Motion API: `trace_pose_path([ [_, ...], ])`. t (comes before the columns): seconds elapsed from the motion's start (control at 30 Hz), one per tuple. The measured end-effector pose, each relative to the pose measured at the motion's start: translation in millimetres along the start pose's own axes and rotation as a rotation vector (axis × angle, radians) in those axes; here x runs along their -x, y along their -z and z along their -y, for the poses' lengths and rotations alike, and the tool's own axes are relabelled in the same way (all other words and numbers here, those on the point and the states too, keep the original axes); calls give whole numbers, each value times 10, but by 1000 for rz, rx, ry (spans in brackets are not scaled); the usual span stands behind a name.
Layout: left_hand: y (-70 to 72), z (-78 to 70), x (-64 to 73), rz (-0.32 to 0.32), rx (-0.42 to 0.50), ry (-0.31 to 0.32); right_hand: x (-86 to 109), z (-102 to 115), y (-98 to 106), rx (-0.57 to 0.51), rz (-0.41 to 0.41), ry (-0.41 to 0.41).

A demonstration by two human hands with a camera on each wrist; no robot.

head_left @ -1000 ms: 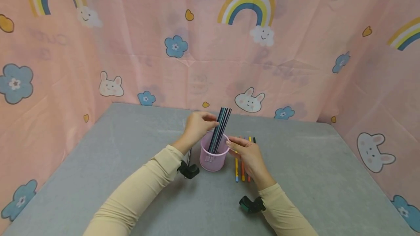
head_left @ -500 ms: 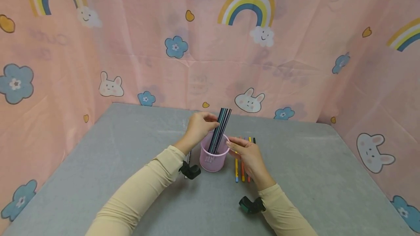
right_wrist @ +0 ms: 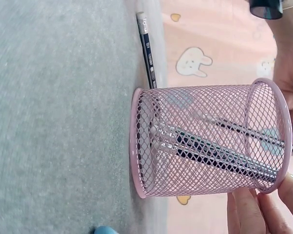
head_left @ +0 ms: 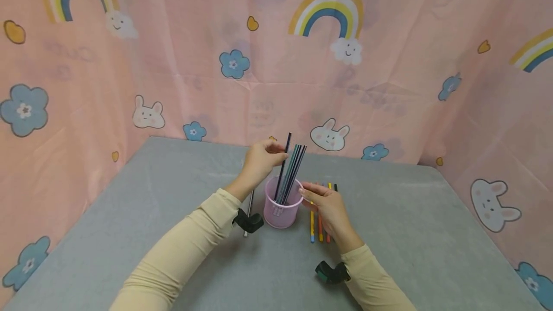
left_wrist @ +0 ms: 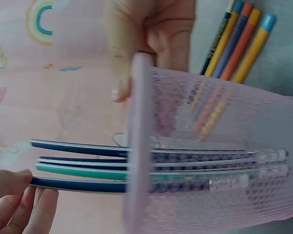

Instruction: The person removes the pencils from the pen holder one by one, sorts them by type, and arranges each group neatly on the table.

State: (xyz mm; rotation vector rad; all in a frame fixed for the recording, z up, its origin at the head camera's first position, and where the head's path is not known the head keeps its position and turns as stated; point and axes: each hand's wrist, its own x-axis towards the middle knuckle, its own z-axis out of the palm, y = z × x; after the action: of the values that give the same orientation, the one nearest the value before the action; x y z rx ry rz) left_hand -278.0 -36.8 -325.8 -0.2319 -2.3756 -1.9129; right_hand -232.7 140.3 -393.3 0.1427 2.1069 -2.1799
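Note:
A pink mesh pencil cup (head_left: 280, 216) stands on the grey table with several striped dark-blue and green pencils (head_left: 297, 164) leaning in it. With thumb and fingertips my left hand (head_left: 260, 161) pinches the upper end of one dark-blue pencil (left_wrist: 83, 185). That pencil rises above the others, its eraser end still inside the cup. On the cup's right side, my right hand (head_left: 325, 204) pinches the rim between thumb and fingers. Silver ferrules and white erasers show through the mesh near the cup's bottom in the right wrist view.
Several coloured pencils (left_wrist: 229, 46) lie side by side on the table right of the cup, partly hidden behind my right hand. One dark pencil (right_wrist: 146, 44) with a white eraser lies left of the cup. A pink patterned cloth (head_left: 259, 95) hangs behind the table.
My left hand has drawn one dark-blue pencil slightly up and leftward, apart from the bunch in the cup. The right hand keeps its hold on the rim.

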Motion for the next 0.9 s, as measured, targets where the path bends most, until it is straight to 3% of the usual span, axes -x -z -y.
trace_pose_path([
  [0.33, 88, -250, 65, -17, 116, -61, 10, 6, 0, 5, 9, -2],
  [0.7, 245, -509, 171, -37, 141, -154, 6, -5, -2, 14, -12, -15],
  [0.9, 356, -543, 174, -76, 124, -181, 2, -4, -5, 18, -16, -10],
])
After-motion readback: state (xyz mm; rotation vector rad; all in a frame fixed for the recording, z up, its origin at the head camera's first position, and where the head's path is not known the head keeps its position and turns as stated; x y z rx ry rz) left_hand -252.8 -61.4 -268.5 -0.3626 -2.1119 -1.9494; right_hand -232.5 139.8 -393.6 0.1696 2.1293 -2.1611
